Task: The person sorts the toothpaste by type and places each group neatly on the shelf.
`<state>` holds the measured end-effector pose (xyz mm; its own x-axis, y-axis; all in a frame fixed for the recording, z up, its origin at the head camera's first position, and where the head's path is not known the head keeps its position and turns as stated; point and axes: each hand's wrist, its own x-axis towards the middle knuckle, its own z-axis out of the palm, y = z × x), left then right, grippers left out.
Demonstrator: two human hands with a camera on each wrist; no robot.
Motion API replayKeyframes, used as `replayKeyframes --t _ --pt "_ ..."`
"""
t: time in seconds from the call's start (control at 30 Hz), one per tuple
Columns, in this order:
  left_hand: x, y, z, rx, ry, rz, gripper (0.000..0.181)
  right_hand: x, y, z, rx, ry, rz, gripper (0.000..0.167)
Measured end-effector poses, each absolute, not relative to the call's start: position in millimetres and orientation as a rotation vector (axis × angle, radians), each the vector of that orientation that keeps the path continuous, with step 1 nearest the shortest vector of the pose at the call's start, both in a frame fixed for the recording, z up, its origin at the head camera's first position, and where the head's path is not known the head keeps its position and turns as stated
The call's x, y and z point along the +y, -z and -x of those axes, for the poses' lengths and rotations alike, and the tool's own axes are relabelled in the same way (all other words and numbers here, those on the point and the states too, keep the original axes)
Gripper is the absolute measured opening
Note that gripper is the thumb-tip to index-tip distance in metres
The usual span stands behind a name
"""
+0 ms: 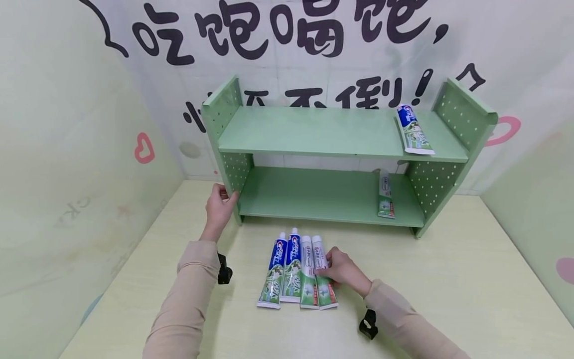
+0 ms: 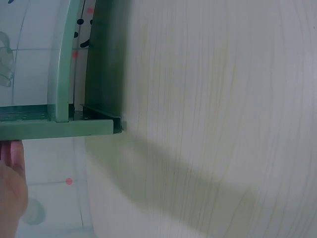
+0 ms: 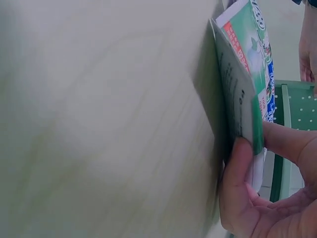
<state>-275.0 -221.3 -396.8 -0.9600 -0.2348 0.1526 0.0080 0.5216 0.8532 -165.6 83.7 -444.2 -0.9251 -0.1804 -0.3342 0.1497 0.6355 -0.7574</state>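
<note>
Right hand (image 1: 344,268) pinches nearest tube (image 1: 326,287) | left hand (image 1: 218,205) touches shelf (image 1: 314,130), grip unclear | likely picking; next needs clean lift

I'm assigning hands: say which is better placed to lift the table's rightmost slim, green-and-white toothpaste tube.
Right, I'd judge: the right hand pinches that tube; the left hand touches the two-tier green shelf.
</note>
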Motion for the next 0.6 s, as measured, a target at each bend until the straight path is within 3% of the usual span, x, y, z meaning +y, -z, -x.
replayKeyframes --t 0.6 --pt "-221 397 274 -2.520 1.405 -0.184 0.036 96 449 162 2.377 1.376 -0.062 0.045"
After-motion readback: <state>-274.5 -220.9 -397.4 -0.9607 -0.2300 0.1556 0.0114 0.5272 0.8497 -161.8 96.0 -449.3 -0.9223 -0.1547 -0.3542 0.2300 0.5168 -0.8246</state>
